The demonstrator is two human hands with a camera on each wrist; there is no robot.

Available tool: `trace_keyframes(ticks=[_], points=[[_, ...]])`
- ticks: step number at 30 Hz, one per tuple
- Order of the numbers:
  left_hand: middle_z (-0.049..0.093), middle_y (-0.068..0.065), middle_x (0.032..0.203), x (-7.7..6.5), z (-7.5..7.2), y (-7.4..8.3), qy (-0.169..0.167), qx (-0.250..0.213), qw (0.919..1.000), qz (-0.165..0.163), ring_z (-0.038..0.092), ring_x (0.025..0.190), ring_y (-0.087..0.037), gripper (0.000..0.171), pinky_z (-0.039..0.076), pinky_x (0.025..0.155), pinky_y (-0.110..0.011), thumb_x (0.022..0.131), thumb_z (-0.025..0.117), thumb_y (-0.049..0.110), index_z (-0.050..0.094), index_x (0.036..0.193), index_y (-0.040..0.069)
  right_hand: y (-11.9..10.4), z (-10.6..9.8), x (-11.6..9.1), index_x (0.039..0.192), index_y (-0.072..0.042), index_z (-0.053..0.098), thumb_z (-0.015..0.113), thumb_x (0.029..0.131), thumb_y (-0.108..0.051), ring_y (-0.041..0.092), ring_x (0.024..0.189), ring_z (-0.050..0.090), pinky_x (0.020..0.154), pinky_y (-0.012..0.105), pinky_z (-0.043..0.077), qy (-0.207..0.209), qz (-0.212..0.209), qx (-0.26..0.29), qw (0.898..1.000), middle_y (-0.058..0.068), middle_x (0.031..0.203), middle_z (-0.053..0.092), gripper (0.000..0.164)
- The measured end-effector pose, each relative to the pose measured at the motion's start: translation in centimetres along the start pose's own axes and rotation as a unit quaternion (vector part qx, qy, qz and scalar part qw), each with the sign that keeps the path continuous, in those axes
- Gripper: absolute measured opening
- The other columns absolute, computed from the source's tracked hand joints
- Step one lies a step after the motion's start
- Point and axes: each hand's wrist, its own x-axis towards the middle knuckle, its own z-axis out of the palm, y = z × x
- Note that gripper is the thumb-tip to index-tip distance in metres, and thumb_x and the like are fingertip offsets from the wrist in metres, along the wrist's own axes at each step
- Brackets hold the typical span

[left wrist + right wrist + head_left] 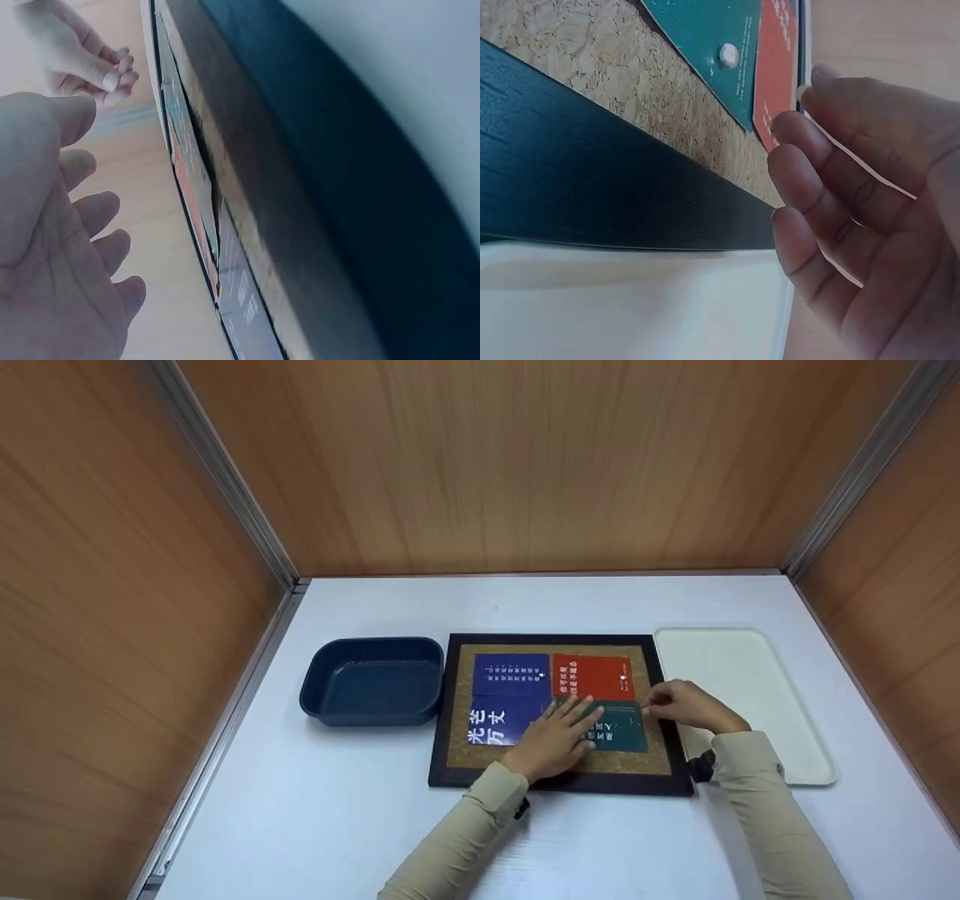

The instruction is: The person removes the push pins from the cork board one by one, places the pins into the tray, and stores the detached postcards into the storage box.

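Observation:
A cork board (658, 763) with a dark frame bears several cards: two blue cards (511, 673) (495, 720) on its left, a red card (594, 675) at upper right and a green card (626, 735) at lower right. A pale push pin (729, 55) sits in the green card near its right edge. My left hand (551, 742), fingers spread, hovers over the green card; a gap shows beneath it in the left wrist view. My right hand (684, 705) is by the board's right frame, fingers loosely bent, with nothing visible between them.
A dark blue rectangular dish (371, 718) stands directly left of the board. To its right lies a pale tray (750, 682), partly under my right forearm. Wood-grain panels (525, 472) enclose the white table (315, 810) at back and sides.

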Motion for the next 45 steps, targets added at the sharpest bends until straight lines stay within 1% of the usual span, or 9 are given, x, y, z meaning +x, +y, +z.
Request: trace_keyframes(ticks=[7,15,21,24,29,34,40,45], points=[[0.02,0.002,0.161,0.3,0.7,0.7,-0.014,-0.001,0.9997,0.019,0.016,0.149,-0.018,0.054,0.021,0.121,-0.043,0.104,0.037,0.04,0.023,0.154,0.025,-0.2,0.2,0.5,0.091,-0.003,0.071,0.065,0.09,-0.014,0.011,0.074,0.057,0.066,0.026,0.049,-0.021,-0.006,-0.003,1.0,0.009,0.089,0.071,0.012],[0.02,0.005,0.161,0.5,1.1,0.9,-0.037,-0.017,0.999,0.019,0.016,0.149,-0.016,0.055,0.021,0.122,-0.041,0.104,0.035,0.041,0.019,0.155,0.026,0.1,0.6,0.8,0.091,-0.004,0.07,0.064,0.091,-0.013,0.012,0.073,0.056,0.066,0.027,0.049,-0.032,0.01,0.006,0.999,0.007,0.089,0.07,0.011],[0.021,0.006,0.16,0.6,1.6,1.0,-0.046,-0.027,0.9983,0.022,0.019,0.148,-0.015,0.056,0.022,0.121,-0.039,0.103,0.036,0.041,0.02,0.155,0.026,0.1,0.8,1.0,0.093,-0.001,0.07,0.065,0.09,-0.013,0.012,0.073,0.057,0.066,0.027,0.05,-0.043,0.011,0.016,0.999,0.009,0.089,0.07,0.013],[0.021,0.006,0.16,0.7,1.8,1.0,-0.052,-0.023,0.9982,0.02,0.019,0.148,-0.015,0.055,0.022,0.122,-0.038,0.104,0.035,0.042,0.02,0.155,0.026,0.2,0.8,1.1,0.093,-0.001,0.07,0.065,0.09,-0.013,0.012,0.072,0.057,0.065,0.028,0.05,-0.047,0.007,0.015,0.999,0.01,0.089,0.071,0.014],[0.023,0.007,0.16,0.8,2.0,1.2,-0.057,-0.016,0.998,0.021,0.02,0.148,-0.014,0.052,0.023,0.121,-0.037,0.105,0.033,0.039,0.022,0.154,0.026,0.5,1.1,1.4,0.092,-0.002,0.071,0.065,0.09,-0.013,0.011,0.07,0.056,0.063,0.027,0.049,-0.045,0.003,0.009,0.999,0.008,0.087,0.071,0.013],[0.026,0.006,0.159,0.9,2.0,1.3,-0.054,-0.011,0.9981,0.025,0.023,0.147,-0.013,0.05,0.026,0.12,-0.036,0.105,0.032,0.035,0.024,0.154,0.025,0.6,1.3,1.6,0.091,-0.002,0.071,0.065,0.09,-0.014,0.011,0.07,0.055,0.063,0.026,0.049,-0.042,0.002,0.01,0.999,0.008,0.087,0.07,0.013],[0.028,0.006,0.158,0.8,2.0,1.4,-0.058,-0.015,0.998,0.02,0.025,0.146,-0.013,0.051,0.026,0.12,-0.035,0.105,0.035,0.035,0.026,0.153,0.024,0.7,1.6,1.6,0.09,-0.004,0.07,0.065,0.091,-0.014,0.011,0.07,0.055,0.063,0.026,0.048,-0.033,0.016,0.009,0.999,0.007,0.086,0.07,0.012],[0.028,0.006,0.158,0.9,2.0,1.4,-0.063,-0.008,0.9978,0.019,0.026,0.146,-0.013,0.051,0.026,0.12,-0.034,0.104,0.036,0.036,0.028,0.153,0.023,0.8,2.0,1.6,0.088,-0.005,0.07,0.064,0.092,-0.017,0.01,0.067,0.053,0.06,0.024,0.046,-0.027,0.028,0.007,0.999,0.006,0.084,0.07,0.013]])
